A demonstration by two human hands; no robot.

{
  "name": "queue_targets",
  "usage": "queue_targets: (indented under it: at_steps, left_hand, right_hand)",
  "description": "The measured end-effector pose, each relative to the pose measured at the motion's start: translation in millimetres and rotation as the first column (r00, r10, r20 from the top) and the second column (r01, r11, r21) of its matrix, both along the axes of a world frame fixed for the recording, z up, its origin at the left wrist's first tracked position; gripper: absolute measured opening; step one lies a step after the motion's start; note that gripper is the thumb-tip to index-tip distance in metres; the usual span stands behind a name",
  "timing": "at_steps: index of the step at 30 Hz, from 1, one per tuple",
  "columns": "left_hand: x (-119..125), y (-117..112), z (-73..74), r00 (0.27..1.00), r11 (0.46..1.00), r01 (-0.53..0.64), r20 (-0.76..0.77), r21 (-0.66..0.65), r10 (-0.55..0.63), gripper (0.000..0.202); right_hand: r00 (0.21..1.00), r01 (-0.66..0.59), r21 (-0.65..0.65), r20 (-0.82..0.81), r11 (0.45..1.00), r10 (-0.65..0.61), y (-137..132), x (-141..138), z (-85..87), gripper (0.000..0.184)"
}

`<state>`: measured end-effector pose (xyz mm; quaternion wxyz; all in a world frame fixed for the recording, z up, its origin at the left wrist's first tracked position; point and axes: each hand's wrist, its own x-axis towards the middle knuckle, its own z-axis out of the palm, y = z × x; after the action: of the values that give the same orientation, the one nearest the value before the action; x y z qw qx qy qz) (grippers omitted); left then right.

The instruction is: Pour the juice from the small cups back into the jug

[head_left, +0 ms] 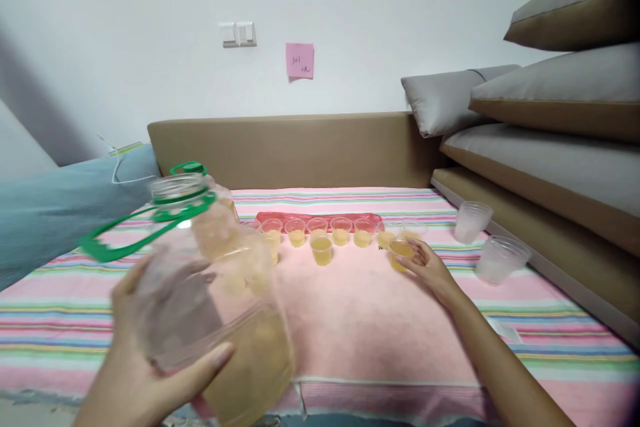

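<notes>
My left hand (165, 360) is wrapped round a large clear plastic jug (250, 320) with a green handle ring; its mouth has no cap and yellowish liquid fills the lower part. On the right, my right hand (425, 263) has its fingers closed on a small clear plastic cup (401, 253) of yellow liquid, at the right end of a row of similar cups. Another filled cup (321, 251) stands in front of the row's middle. Behind the held jug is a second jug with a green cap (194, 167), partly hidden.
A red plastic packet (320, 218) lies behind the cups. Two stacks of clear cups (501, 260) rest on the striped cloth (350, 333) at right. Cushions (550, 153) are piled along the right side. A blue cushion (75, 200) sits at left, and a brown headboard (300, 150) stands behind.
</notes>
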<state>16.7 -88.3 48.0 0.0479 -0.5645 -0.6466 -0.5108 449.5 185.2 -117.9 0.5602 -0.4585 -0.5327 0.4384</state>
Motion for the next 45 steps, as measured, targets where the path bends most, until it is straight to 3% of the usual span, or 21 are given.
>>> queue_targets:
  at_steps: [4,8,13,20,23,27,34,40,45]
  left_hand:
    - [55,43,-13.5,0.94,0.947,0.318,0.148,-0.042,-0.309,0.113]
    - [92,82,-28.3,0.847,0.854,0.504,0.269,-0.132,-0.458,0.118]
    - [113,112,-41.0,0.771,0.786,0.607,0.326,-0.116,-0.547,0.12]
    - [125,134,-44.7,0.688,0.724,0.687,0.381,-0.067,-0.617,0.129]
    - [125,139,-47.1,0.655,0.697,0.715,0.402,-0.053,-0.64,0.13]
    - [123,142,-51.9,0.633,0.681,0.732,0.409,-0.038,-0.658,0.128]
    - [121,143,-56.0,0.617,0.67,0.74,0.443,-0.048,-0.65,0.132]
    - [120,141,-55.3,0.624,0.671,0.738,0.441,-0.064,-0.645,0.134]
    - [120,141,-53.8,0.607,0.661,0.749,0.454,-0.052,-0.652,0.135]
  right_hand:
    - [1.0,-0.014,-0.006,-0.008,1.0,0.013,3,0,-0.4,0.089]
    - [1.0,0.015,-0.002,-0.025,1.0,-0.015,3,0,-1.5,0.086]
    - [0.996,0.061,0.016,-0.061,0.998,-0.059,-5,4,3.5,0.086]
    - [0.991,0.116,0.041,-0.076,0.992,-0.113,-22,17,25.9,0.081]
    - [0.988,0.133,0.054,-0.084,0.99,-0.128,-27,21,46.2,0.078]
    - [0.98,0.152,0.054,-0.14,0.987,-0.143,-32,18,86.7,0.072]
    - [0.986,0.041,0.115,-0.168,0.992,-0.021,-32,4,159.1,0.056]
    - [0.994,-0.049,0.188,-0.089,0.981,0.066,-39,-10,198.8,0.045]
    - [0.992,-0.101,0.211,-0.046,0.972,0.113,-49,-26,222.2,0.049]
